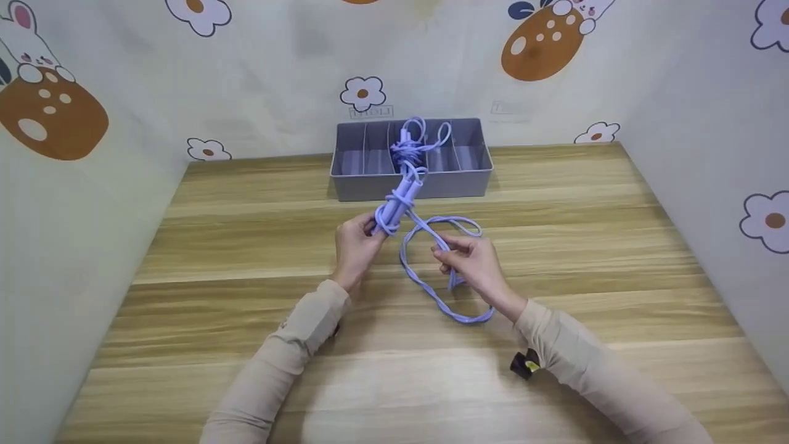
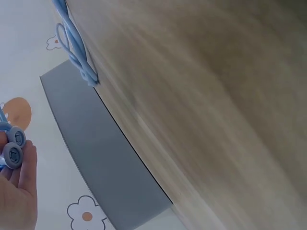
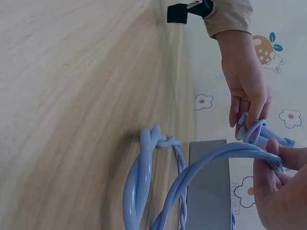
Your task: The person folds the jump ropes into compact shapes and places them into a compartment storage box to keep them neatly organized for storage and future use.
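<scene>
My left hand (image 1: 357,248) grips the paired handles (image 1: 405,196) of a blue-violet jump rope, with cord wound round them. In the left wrist view the round handle ends (image 2: 13,155) show beside that hand's fingers. My right hand (image 1: 476,264) pinches the doubled cord (image 1: 431,233) between thumb and fingers, to the right of the handles. From there a twisted loop of cord (image 1: 466,319) hangs below and around the right hand. The right wrist view shows thick twisted strands (image 3: 180,189) running down from the pinching fingers.
A grey divided box (image 1: 444,185) stands at the back of the wooden table (image 1: 259,246), close to the patterned wall. A second bundled jump rope (image 1: 407,151) sits in its middle compartment, with loops sticking up above the rim. A small black device (image 1: 524,365) is on the right wrist.
</scene>
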Demonstrator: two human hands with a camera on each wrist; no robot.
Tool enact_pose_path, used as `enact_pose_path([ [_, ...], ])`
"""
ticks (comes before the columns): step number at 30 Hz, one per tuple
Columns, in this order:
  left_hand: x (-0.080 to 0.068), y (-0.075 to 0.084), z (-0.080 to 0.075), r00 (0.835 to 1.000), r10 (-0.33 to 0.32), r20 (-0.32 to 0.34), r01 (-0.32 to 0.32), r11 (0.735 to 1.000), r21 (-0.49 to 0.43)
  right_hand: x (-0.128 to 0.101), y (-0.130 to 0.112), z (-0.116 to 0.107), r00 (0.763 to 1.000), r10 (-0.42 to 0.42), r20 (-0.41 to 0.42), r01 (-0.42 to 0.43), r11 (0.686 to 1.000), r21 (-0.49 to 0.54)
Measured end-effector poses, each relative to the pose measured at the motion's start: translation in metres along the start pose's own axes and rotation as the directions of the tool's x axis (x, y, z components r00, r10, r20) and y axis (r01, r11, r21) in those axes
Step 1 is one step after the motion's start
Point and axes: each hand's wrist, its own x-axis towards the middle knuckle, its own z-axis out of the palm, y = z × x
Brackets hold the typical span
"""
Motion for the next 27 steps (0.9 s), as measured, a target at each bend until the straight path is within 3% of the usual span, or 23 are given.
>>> enact_pose_path([
  [5, 0.001, -0.002, -0.001, 1.000, 0.009, -0.025, -0.008, 1.000, 0.030, -0.005, 0.004, -0.004, 0.995, -0.082, 0.065, 0.088, 0.991, -0.097],
  [10, 0.001, -0.006, -0.004, 0.998, -0.007, -0.064, 0.011, 0.997, 0.072, -0.011, 0.011, -0.011, 0.996, 0.030, 0.086, -0.036, 0.997, 0.065],
  [12, 0.001, -0.007, -0.004, 0.998, -0.017, -0.063, 0.023, 0.996, 0.082, -0.012, 0.014, -0.014, 0.995, 0.050, 0.082, -0.056, 0.996, 0.075],
  [13, 0.001, -0.007, -0.004, 0.998, -0.022, -0.060, 0.027, 0.996, 0.088, -0.013, 0.014, -0.015, 0.996, 0.042, 0.082, -0.047, 0.998, 0.052],
  [16, 0.001, -0.005, -0.004, 0.999, -0.024, -0.032, 0.027, 0.992, 0.122, -0.014, 0.010, -0.017, 0.989, -0.085, 0.120, 0.104, 0.982, -0.158],
  [18, 0.001, -0.002, -0.004, 1.000, -0.016, -0.005, 0.016, 0.987, 0.159, -0.015, 0.004, -0.018, 0.968, -0.181, 0.175, 0.227, 0.927, -0.298],
  [21, 0.001, 0.003, -0.005, 0.999, 0.008, 0.037, -0.016, 0.976, 0.215, -0.016, -0.007, -0.019, 0.907, -0.306, 0.289, 0.408, 0.804, -0.433],
  [26, 0.000, 0.008, -0.006, 0.992, 0.040, 0.119, -0.073, 0.955, 0.286, -0.015, -0.021, -0.022, 0.764, -0.464, 0.449, 0.645, 0.540, -0.541],
  [27, 0.000, 0.009, -0.006, 0.990, 0.044, 0.135, -0.082, 0.951, 0.296, -0.014, -0.023, -0.022, 0.741, -0.480, 0.469, 0.670, 0.502, -0.546],
])
